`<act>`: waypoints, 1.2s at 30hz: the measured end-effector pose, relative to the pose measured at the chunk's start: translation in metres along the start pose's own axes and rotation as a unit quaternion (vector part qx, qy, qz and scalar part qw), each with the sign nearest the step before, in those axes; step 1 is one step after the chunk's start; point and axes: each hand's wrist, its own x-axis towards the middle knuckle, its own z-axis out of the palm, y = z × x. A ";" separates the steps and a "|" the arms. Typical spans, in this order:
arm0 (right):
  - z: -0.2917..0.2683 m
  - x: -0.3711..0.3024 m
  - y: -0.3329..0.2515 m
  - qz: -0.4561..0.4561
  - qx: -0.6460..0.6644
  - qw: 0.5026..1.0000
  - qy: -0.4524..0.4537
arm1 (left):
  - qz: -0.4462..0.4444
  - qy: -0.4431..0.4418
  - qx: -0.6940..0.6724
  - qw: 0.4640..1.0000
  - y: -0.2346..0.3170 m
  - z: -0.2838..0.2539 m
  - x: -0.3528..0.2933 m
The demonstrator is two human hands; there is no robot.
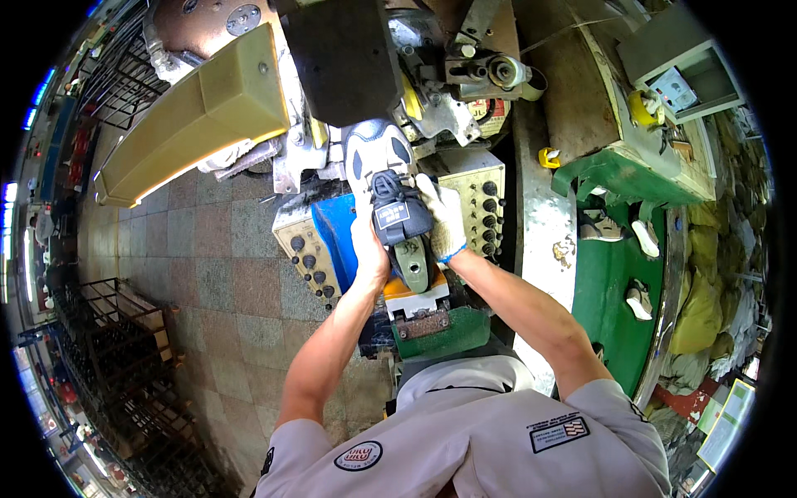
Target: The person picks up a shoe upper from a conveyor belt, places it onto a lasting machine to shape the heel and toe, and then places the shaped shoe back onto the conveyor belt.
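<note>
Head view: shoe (387, 178) at machine (340, 58), tiled floor (207, 290) left, green surface (608, 272) right

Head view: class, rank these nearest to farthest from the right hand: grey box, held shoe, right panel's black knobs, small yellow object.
1. Held shoe: touching the right hand, on its left.
2. Black knobs: just right.
3. Small yellow object: farther right.
4. Grey box: picture's upper right.

The shoe (383, 176) is white with dark panels and black laces; the last (413, 264) is green. The right hand's glove (448, 220) is white, edged blue. The machine guard (207, 116) is golden yellow. The control box (458, 184) is cream with black knobs (490, 189). The floor (191, 274) is checkered grey and reddish-brown.
</note>
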 end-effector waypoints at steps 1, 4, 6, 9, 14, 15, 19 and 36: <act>0.001 -0.002 -0.007 0.003 0.000 1.000 0.000 | -0.012 -0.006 -0.007 1.000 0.003 0.000 0.001; -0.004 -0.007 -0.014 0.009 0.007 1.000 -0.017 | -0.073 0.029 0.085 0.993 0.020 0.005 -0.008; -0.015 -0.005 -0.005 0.018 0.024 1.000 -0.003 | -0.077 0.045 0.095 0.991 0.025 0.007 -0.016; -0.049 -0.020 0.000 0.009 0.030 0.999 0.037 | 0.029 0.060 0.127 0.990 0.027 -0.002 -0.037; -0.125 -0.075 -0.012 0.064 0.077 0.992 0.080 | 0.192 0.064 0.246 0.948 0.051 0.029 -0.083; -0.144 -0.086 -0.008 0.062 0.055 0.992 0.099 | 0.210 0.053 0.256 0.942 0.050 0.038 -0.086; -0.229 -0.140 0.022 0.084 0.111 0.970 0.201 | 0.187 0.078 0.400 0.894 0.060 0.082 -0.091; -0.752 -0.323 0.132 0.190 0.117 0.682 0.696 | 0.175 0.162 0.601 0.763 0.013 0.004 -0.023</act>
